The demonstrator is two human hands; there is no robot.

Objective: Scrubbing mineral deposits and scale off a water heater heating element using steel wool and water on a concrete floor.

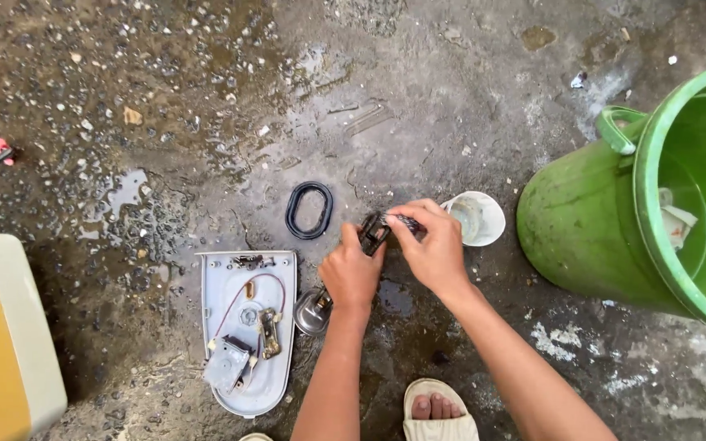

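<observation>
Both hands meet over wet concrete (467,106), just above centre, on 1 small dark part (375,229). The left hand (351,273) is curled shut round its lower end, and the right hand (433,245) pinches its upper end between thumb and fingertips, so neither hand is nearer; the part sits between them, its long axis running roughly from lower left to upper right. What kind of part it is cannot be told. A round metal piece (312,314) lies just below the left wrist. A black oval gasket (309,210) lies near, up and left of the hands; a white cup (477,217) sits just beyond the right fingers. Lower left lies an open white cover (275,384) with wires and fittings inside. A green bucket (590,237) stands well right, leaving free ground between.
</observation>
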